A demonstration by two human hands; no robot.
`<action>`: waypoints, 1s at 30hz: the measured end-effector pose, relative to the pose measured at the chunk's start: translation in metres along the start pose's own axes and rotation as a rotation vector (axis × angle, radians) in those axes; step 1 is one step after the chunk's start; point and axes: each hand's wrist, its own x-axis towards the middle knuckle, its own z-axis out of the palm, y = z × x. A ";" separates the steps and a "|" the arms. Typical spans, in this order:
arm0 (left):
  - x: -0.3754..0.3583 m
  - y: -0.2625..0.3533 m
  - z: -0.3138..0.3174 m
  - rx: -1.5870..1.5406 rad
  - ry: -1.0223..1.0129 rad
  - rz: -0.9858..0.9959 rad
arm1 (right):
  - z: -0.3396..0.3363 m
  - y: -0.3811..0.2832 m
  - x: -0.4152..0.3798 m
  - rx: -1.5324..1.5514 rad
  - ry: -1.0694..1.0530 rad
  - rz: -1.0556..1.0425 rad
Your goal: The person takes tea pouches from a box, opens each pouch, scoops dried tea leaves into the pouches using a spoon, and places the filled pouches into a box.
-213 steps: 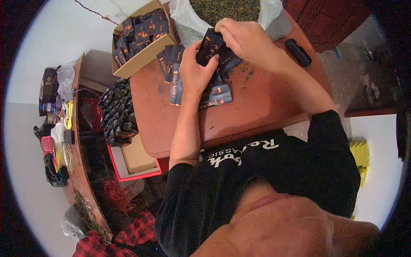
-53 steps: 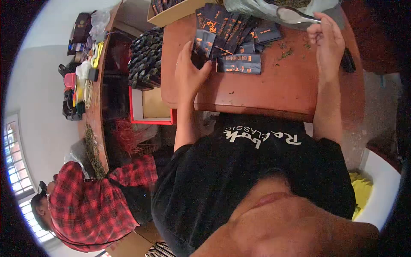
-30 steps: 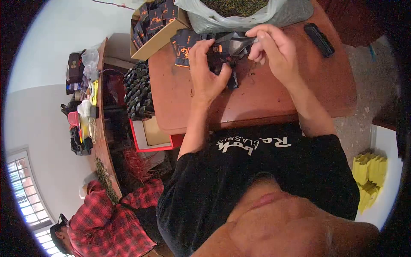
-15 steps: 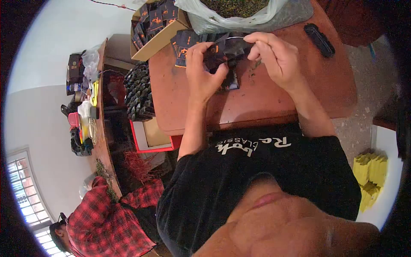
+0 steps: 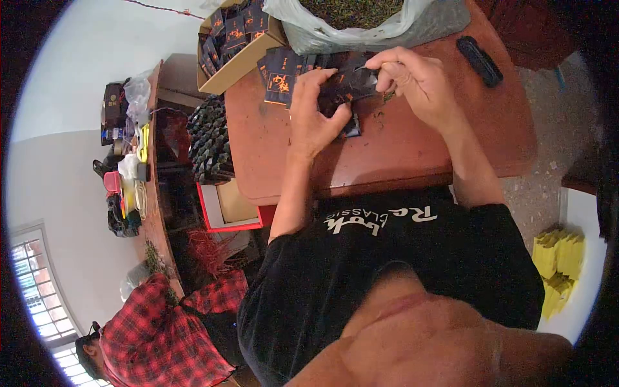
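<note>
My left hand (image 5: 314, 115) is curled around a black packet (image 5: 342, 87) with orange print, over the reddish-brown table (image 5: 412, 151). At the packet's right end, my right hand (image 5: 412, 80) pinches something thin and dark between thumb and forefinger; its exact shape is too small to tell. More black packets (image 5: 278, 77) with orange lettering lie flat to the left of my left hand. Below the held packet, another dark shiny packet (image 5: 353, 126) shows partly. Beyond both hands stands a clear plastic bag (image 5: 429, 26) holding loose dark green leaves (image 5: 351, 11).
A cardboard box (image 5: 255, 61) of black packets stands at the table's back left. A black bundle (image 5: 479, 61) lies at the right. Many dark packets (image 5: 209, 138) and a red-rimmed box (image 5: 235, 203) are left of the table. A person in red plaid (image 5: 161, 329) sits lower left.
The held packet has turned and lowered, with its printed face now flatter. My left hand has shifted slightly right and down. The bright thin line at my right fingertips no longer shows.
</note>
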 end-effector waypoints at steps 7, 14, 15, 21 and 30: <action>0.013 0.013 -0.005 0.032 0.045 0.102 | 0.002 0.001 0.000 0.126 0.099 0.020; 0.022 0.005 -0.005 0.035 0.122 0.121 | 0.001 -0.002 -0.001 0.049 0.205 -0.083; 0.023 0.004 -0.004 0.035 0.136 0.108 | 0.000 -0.004 0.000 0.009 0.226 -0.103; 0.036 0.001 0.005 -0.011 0.161 0.116 | 0.001 -0.002 0.000 0.036 0.188 -0.100; 0.035 -0.004 0.011 -0.028 0.151 0.205 | 0.011 0.005 0.001 0.057 0.219 -0.083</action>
